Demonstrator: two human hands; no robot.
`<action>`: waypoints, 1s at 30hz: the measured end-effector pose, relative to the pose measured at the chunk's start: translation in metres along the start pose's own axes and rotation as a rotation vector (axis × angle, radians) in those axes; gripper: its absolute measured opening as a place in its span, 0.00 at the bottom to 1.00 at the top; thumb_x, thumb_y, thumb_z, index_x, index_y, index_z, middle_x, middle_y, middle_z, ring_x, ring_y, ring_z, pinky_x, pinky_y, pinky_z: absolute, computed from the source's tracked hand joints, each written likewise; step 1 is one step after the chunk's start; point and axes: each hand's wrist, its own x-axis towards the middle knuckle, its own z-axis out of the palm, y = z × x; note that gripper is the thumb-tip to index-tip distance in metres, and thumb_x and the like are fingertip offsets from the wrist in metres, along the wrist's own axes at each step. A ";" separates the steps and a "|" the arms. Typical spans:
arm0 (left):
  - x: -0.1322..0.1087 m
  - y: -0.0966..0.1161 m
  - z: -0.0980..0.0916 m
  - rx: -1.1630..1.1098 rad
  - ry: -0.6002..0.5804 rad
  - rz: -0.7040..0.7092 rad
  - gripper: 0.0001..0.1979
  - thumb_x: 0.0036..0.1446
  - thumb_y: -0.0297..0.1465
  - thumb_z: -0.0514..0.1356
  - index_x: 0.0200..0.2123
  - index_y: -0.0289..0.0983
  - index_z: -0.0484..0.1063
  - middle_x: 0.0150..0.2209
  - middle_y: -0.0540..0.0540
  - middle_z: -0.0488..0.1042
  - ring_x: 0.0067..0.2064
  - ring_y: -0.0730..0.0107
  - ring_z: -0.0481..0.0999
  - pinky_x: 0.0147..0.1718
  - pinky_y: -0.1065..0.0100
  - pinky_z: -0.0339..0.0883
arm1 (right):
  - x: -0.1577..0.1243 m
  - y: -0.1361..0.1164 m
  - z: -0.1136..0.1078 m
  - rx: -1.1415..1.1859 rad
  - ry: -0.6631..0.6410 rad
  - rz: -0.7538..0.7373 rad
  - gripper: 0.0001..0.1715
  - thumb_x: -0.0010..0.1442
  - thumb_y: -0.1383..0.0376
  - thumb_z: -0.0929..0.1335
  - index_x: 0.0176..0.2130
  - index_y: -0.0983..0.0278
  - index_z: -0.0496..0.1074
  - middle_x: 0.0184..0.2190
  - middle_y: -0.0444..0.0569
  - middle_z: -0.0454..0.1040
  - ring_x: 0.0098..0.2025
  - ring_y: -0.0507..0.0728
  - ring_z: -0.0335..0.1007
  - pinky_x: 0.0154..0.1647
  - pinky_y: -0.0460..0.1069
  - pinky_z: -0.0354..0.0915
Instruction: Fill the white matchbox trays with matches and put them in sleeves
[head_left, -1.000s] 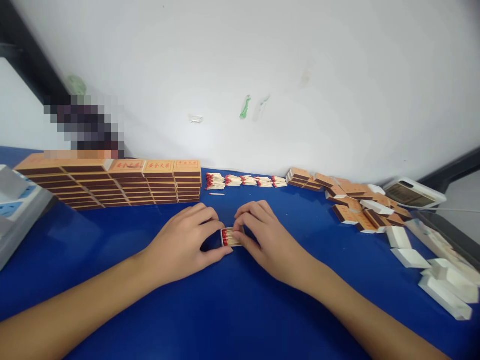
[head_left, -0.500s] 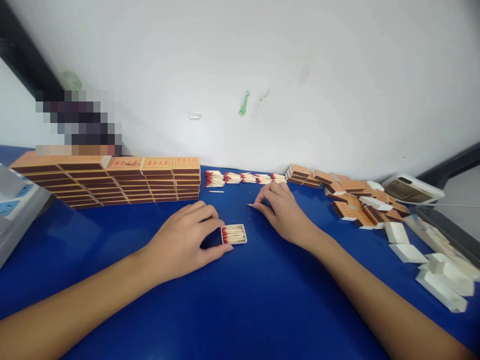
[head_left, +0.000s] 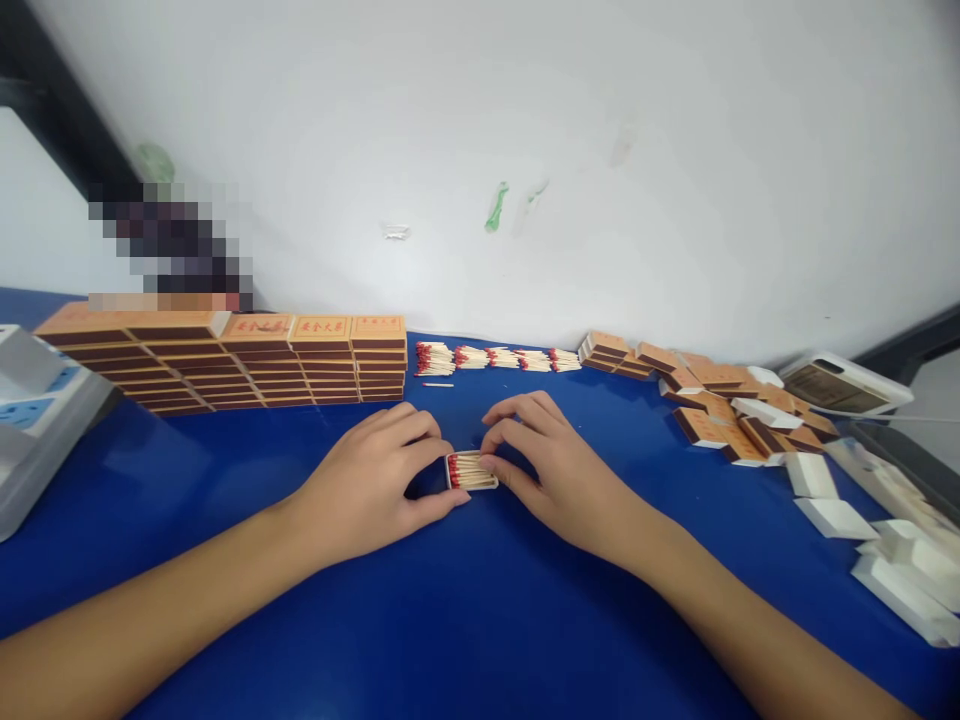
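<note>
The left hand's and right hand's fingers pinch, it seems, opposite ends of the match tray; squeezing harder could spill its matches.

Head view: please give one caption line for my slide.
Left hand and right hand hold a tray of matches on a blue table, stacked matchboxes behind.

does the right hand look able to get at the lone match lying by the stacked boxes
Probably yes. The lone match lies flat on bare blue table, and nothing stands between it and the right hand, which touches the open match tray.
</note>
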 end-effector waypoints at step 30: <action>0.002 0.000 -0.001 0.068 0.004 -0.269 0.14 0.65 0.43 0.67 0.41 0.38 0.82 0.33 0.48 0.74 0.38 0.60 0.75 0.36 0.59 0.67 | 0.042 0.007 -0.017 0.141 -0.219 0.170 0.07 0.72 0.66 0.68 0.39 0.61 0.73 0.33 0.43 0.72 0.31 0.53 0.64 0.33 0.49 0.58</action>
